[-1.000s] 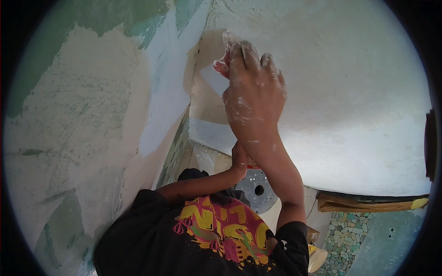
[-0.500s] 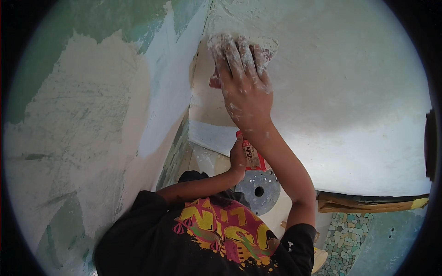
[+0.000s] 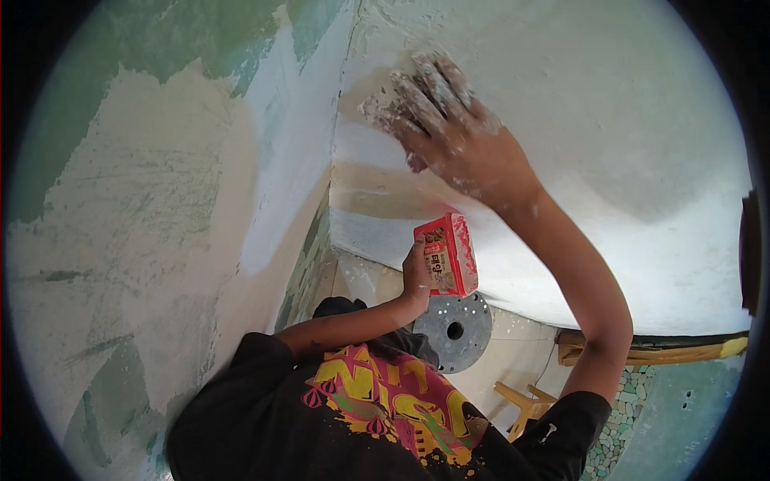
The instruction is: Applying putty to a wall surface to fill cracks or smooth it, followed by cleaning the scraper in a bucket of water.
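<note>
My right hand (image 3: 473,140), its fingers coated in white putty, is closed on a putty-smeared flat piece with red at its edge (image 3: 380,109); the fingers hide most of it, so its exact kind is unclear. Hand and piece are at the pale wall (image 3: 561,104), close to the corner. Lower down, my left hand (image 3: 415,276) grips a red plastic tub (image 3: 443,255) by its left side. White putty smears its right-hand face.
On the left rises a second wall (image 3: 152,176) with patchy green and beige plaster. Below the tub sits a grey round disc with holes (image 3: 433,329). A wooden stool (image 3: 521,405) stands on the tiled floor, and a wooden ledge (image 3: 666,353) runs at right.
My right hand has moved down and right, turning so its fingers point up and left, with its elbow swung outward. The red tub, partly behind the right forearm before, now shows more fully.
</note>
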`<action>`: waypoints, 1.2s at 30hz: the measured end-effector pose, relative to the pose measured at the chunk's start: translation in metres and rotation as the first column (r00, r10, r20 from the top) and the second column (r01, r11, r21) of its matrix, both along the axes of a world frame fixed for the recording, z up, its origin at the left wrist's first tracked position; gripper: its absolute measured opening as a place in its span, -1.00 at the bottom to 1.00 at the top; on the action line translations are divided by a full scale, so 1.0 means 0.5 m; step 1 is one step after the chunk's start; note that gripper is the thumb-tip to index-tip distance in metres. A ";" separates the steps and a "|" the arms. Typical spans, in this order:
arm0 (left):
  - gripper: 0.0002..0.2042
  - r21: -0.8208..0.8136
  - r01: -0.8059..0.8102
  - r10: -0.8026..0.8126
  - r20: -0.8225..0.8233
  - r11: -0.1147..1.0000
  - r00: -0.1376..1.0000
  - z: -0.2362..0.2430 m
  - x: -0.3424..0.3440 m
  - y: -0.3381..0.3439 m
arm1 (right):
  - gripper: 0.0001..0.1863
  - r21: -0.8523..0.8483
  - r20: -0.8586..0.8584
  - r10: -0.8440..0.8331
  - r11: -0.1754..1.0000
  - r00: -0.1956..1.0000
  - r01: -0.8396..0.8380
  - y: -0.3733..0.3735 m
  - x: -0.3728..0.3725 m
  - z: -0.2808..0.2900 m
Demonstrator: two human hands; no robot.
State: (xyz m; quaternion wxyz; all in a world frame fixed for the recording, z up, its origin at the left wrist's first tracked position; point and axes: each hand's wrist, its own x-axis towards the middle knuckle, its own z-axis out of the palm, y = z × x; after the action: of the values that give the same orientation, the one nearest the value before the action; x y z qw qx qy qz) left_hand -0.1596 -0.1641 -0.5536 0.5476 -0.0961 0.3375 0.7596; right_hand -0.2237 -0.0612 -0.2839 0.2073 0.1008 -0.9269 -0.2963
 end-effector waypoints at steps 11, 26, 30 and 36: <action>-0.61 -0.030 -0.004 0.004 -0.013 1.000 1.000 -0.016 -0.001 0.006 | -0.43 -0.054 0.022 0.001 0.999 1.000 0.000 0.007 -0.003 0.054; -0.60 -0.036 -0.010 0.009 -0.043 0.999 0.999 -0.010 -0.002 -0.001 | -0.46 -0.073 0.050 -0.053 0.996 0.997 0.057 -0.015 -0.010 0.029; -0.59 -0.027 0.000 -0.001 -0.026 1.000 1.000 -0.016 -0.005 -0.001 | -0.56 -0.147 0.011 -0.083 0.986 0.996 0.084 -0.024 0.026 0.025; -0.54 -0.051 0.057 -0.061 -0.088 0.997 0.994 -0.016 -0.003 -0.013 | -0.58 -0.201 -0.066 -0.202 0.962 0.977 0.186 -0.104 0.018 0.012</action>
State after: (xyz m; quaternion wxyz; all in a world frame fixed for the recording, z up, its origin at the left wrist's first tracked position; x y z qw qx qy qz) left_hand -0.1611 -0.1706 -0.5618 0.5517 -0.0653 0.3826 0.7382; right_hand -0.2149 -0.1130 -0.2778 0.2258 -0.0240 -0.9468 -0.2279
